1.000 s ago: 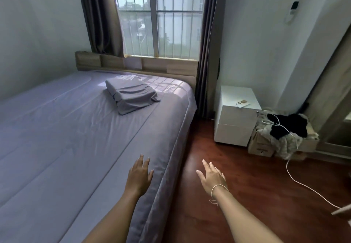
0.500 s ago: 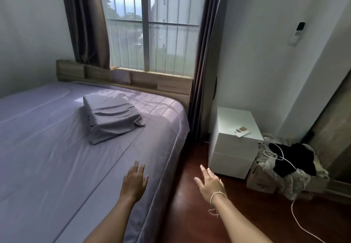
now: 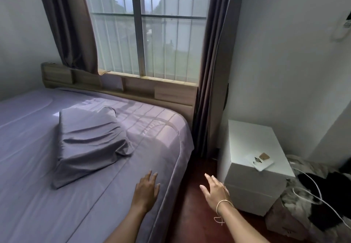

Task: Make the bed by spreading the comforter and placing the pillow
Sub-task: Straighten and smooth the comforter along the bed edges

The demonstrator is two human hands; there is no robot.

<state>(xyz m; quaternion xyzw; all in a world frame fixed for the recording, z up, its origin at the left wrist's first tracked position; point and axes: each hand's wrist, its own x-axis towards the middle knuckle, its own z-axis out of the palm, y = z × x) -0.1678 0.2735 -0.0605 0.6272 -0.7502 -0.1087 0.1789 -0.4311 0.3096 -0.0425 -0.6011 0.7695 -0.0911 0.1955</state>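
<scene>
A lilac-grey comforter (image 3: 47,195) lies spread flat over the bed, hanging over its right edge. A pillow in a matching grey case (image 3: 89,142) rests on it near the head end, a little left of the bed's right side. My left hand (image 3: 145,192) hovers over the comforter near the right edge, fingers apart, holding nothing. My right hand (image 3: 215,190), with a string bracelet on the wrist, is stretched out over the floor beside the bed, fingers spread and empty.
A wooden headboard (image 3: 121,84) stands under a barred window (image 3: 144,28) with dark curtains. A white nightstand (image 3: 254,167) with small items sits right of the bed. A box of clothes with a white cable (image 3: 311,201) is at far right. Red-brown floor (image 3: 191,222) separates bed and nightstand.
The view has moved closer to the head of the bed, so the pillow and nightstand appear larger and nearer. Both hands stay open and empty in roughly the same pose.
</scene>
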